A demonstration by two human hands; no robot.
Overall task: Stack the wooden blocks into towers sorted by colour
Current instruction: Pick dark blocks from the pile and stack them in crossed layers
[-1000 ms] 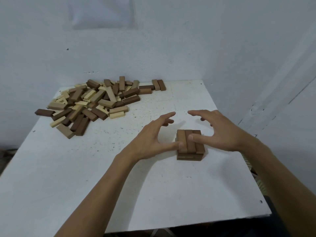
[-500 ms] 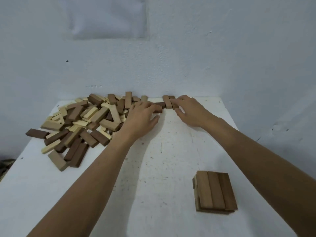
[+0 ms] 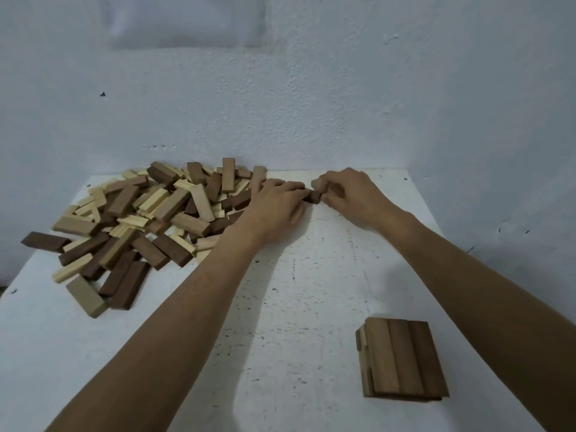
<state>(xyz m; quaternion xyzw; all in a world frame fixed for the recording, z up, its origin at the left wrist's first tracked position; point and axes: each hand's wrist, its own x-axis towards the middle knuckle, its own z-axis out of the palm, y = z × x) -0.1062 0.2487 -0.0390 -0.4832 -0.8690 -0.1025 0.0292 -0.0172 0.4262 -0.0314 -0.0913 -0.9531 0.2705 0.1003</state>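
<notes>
Across the white speckled tabletop [image 3: 296, 307], the biggest thing going is the loose pile of pale, mid-brown and dark-brown wooden blocks [image 3: 140, 219], sprawled over the far left half. Nearer you on the right sits the low square tower of mid-brown wooden blocks [image 3: 402, 360], well apart from the pile. Its top layer is three blocks side by side, long axes running away from you.

Both your arms are stretched out to the pile's right fringe, near the far edge. Your left hand [image 3: 274, 207] lies knuckles up with the fingers bent down over blocks there. Its tips meet a dark-brown wooden block [image 3: 314, 196] lying between the two hands, but whether it grips or merely rests, I cannot tell. Your right hand [image 3: 352, 194] is curled tight, fingertips pinching the end of a tan wooden block [image 3: 316, 183] just above that dark one.

Now the relation that counts: the tower lies back toward you and to the right of both hands, close beside your right forearm, so the right hand looks the nearer carrier. My guess is the next layer wants its long axis crosswise, left to right, over that top row.
</notes>
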